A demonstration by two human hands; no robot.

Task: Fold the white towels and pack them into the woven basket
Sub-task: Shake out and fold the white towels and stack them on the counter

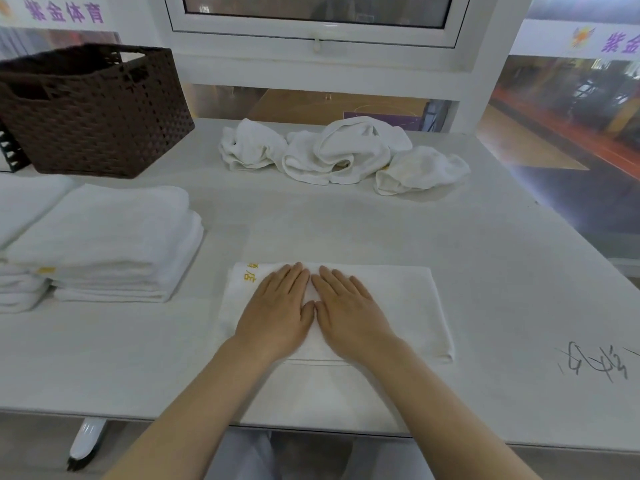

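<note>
— Both forearms come in from the bottom edge, bare, reaching over the near rim of the tabletop (485,271). What are the hands doing?

— Each grip is flat and open. The left hand (277,317) and the right hand (349,313) lie palm down, side by side, thumbs nearly touching, fingers straight, pressing on the folded towel (408,306). Neither hand curls round anything.

— How does that towel look?

— White, smooth, folded into a wide rectangle lying close to the near edge of the tabletop. Gold embroidered lettering (250,276) shows at its far left corner, just beside the left fingertips. A stitched hem runs along its near edge, under the wrists.

— And the other towels?

— A stack of folded towels (114,244) sits to the left, neat and thick, with a small yellow tag (46,270) at its left end. More folded white cloth (20,216) lies further left, cut off by the picture's edge. At the far side of the tabletop lies a heap of crumpled towels (343,154), about 3 or 4 loose bundles touching each other, unfolded.

— Where is the basket?

— The woven basket (100,109) stands at the far left of the tabletop, behind the stack. It is dark brown, boxy, with cut-out handles; I cannot tell what is inside it.

— Anything else?

— Dark scribbled marks (595,363) on the tabletop at the right, and a white-framed window (315,29) behind.
</note>
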